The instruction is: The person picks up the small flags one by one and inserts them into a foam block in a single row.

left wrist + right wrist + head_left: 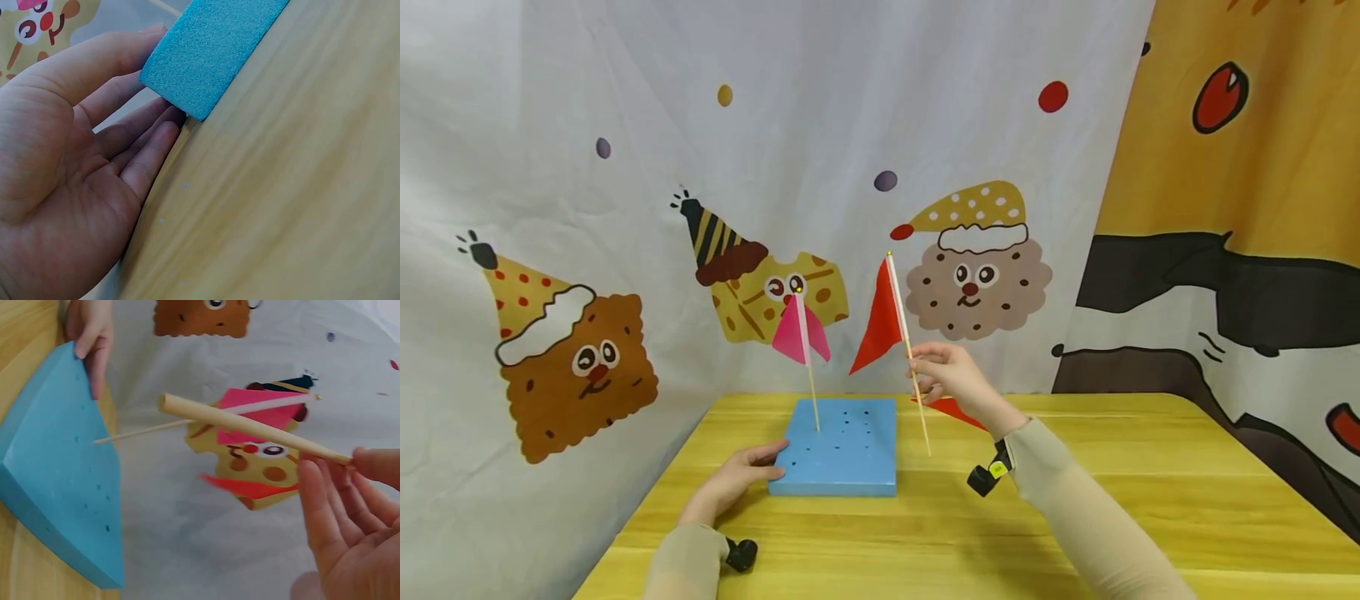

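Your right grip [951,379]: pinching red flag [880,325] by its stick, past right edge of blue block [861,471] | Your left grip [733,479]: wide, touching block's left edge | Block, near far edge of surface [955,533]: pink flag [805,333] planted

The block [850,468] is light blue, speckled with dark holes [837,447]. A pink flag [790,337] and a red flag [882,329] have pale tan sticks [814,400]; another flag [960,412] is also red. The bench [940,542] is yellow with streaked grain, the sleeves [1078,500] beige, the backdrop [625,92] white, its cartoon hats [977,207] striped or spotted.
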`<state>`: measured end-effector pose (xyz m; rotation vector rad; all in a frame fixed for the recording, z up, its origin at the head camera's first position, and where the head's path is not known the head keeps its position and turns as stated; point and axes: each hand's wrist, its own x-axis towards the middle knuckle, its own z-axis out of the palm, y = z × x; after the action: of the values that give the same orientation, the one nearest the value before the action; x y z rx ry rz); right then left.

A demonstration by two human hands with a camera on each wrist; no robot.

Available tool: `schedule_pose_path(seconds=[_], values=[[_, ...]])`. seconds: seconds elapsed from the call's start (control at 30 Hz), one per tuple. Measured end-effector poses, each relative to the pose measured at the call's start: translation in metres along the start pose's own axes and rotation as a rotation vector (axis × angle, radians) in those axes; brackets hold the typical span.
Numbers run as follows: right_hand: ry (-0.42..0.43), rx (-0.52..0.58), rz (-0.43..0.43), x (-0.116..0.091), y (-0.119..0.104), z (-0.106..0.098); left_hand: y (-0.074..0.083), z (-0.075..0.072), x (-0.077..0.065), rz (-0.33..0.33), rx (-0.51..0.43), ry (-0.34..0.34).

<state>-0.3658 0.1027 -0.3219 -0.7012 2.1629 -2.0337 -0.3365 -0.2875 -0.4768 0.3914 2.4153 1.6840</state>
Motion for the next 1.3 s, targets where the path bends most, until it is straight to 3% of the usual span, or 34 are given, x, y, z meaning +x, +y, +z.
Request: schedule_pose_path(seconds=[0.43,0.67,0.9,1.3], values=[[0.078,-0.012,-0.164,0.030,0.021,0.035,0.000,0.001,0.000,-0.021,-0.007,-0.004],[0.066,-0.011,-0.147,0.048,0.036,0.052,-0.001,0.002,-0.001,-0.032,-0.032,-0.004],[0.106,-0.064,-0.142,0.064,0.052,0.068,0.000,0.000,-0.001,-0.013,0.005,0.011],[0.120,-0.096,-0.119,0.077,0.065,0.084,0.000,0.000,-0.002,0.003,-0.036,-0.010]])
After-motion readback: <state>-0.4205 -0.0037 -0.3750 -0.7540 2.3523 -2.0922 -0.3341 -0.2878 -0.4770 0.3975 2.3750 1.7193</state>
